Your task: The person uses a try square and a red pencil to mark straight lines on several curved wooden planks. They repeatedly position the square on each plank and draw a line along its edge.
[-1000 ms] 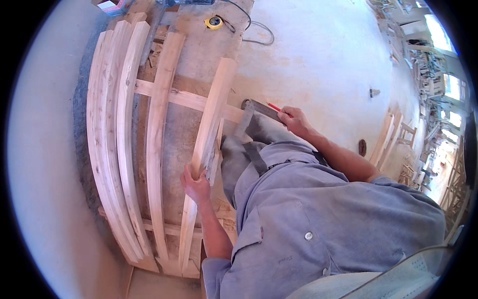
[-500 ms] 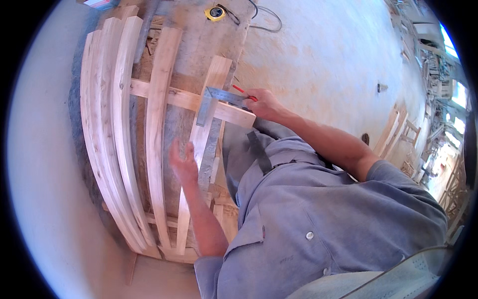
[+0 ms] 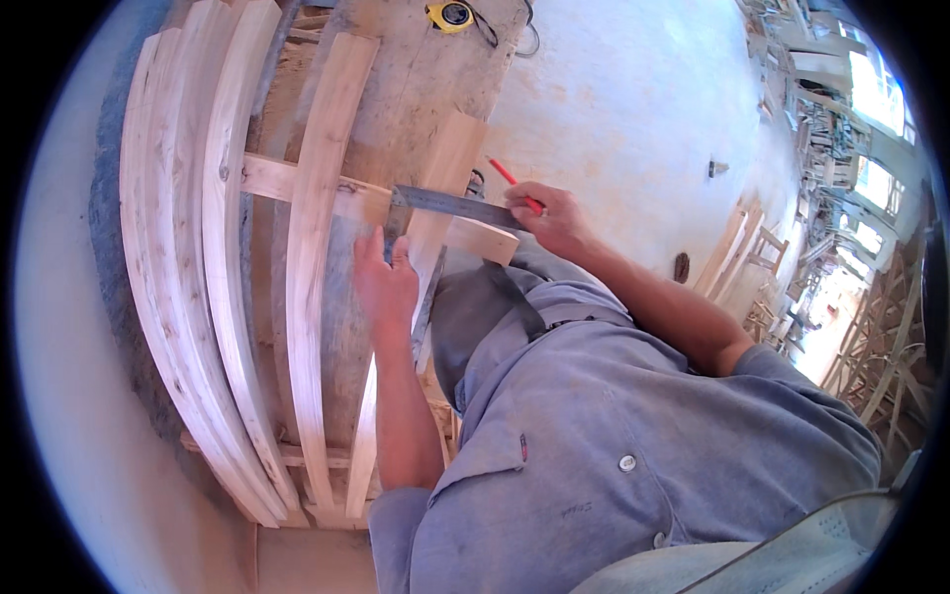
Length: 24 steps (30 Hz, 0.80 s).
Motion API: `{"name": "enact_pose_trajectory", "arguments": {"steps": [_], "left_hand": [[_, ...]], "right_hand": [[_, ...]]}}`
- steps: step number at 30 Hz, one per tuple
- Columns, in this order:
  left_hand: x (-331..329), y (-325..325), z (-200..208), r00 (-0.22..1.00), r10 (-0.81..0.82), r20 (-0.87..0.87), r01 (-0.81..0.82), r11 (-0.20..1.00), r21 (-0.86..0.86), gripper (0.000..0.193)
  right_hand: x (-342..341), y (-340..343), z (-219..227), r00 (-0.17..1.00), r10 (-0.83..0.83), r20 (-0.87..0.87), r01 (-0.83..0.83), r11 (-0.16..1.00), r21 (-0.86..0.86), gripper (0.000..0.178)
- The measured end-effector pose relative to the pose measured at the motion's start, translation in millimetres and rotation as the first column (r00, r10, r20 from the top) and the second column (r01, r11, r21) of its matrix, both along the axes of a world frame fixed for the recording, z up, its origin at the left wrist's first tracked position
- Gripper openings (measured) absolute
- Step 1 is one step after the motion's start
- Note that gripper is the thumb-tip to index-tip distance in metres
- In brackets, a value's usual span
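My right hand (image 3: pixel 552 216) is closed round one end of a metal carpenter's square (image 3: pixel 450 204) and also holds a red pencil (image 3: pixel 515 184), its tip pointing up and left. The square's long arm lies across a wooden slat (image 3: pixel 442 168), above a light crosspiece (image 3: pixel 482 239). At the square's left corner, my left hand (image 3: pixel 386 282) has thumb and forefinger apart, close to its short arm. Whether they touch it I cannot tell. Left of that hand, another long slat (image 3: pixel 322 198) crosses the crosspiece.
Several curved wooden slats (image 3: pixel 183 247) stand side by side at the left. A yellow tape measure (image 3: pixel 450 16) lies on the worn bench board (image 3: pixel 416 89) at the far end. Pieces of timber (image 3: pixel 730 243) lie on the floor at the right.
The square has turned and shifted along the slat, its long arm now lying across it. My left hand has moved up to the square's corner. My right hand still holds the pencil.
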<state>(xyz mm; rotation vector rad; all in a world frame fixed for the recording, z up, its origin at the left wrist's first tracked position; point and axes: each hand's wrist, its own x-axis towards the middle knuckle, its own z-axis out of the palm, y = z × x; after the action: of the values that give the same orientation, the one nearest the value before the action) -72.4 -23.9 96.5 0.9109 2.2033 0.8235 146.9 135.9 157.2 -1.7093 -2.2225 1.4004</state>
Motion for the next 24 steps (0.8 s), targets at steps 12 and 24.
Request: {"name": "enact_pose_trajectory", "arguments": {"steps": [12,24], "left_hand": [[7,21,-4,0.998,-0.053,-0.038,0.056,0.994,0.095,0.041],[8,27,-2,0.997,-0.054,-0.063,0.060,0.993,0.102,0.042]], "right_hand": [[-21,4,99,0.973,0.193,-0.123,-0.171,0.971,0.167,0.011],[-49,16,89,0.955,0.284,-0.089,-0.274,0.956,0.101,0.029]]}}
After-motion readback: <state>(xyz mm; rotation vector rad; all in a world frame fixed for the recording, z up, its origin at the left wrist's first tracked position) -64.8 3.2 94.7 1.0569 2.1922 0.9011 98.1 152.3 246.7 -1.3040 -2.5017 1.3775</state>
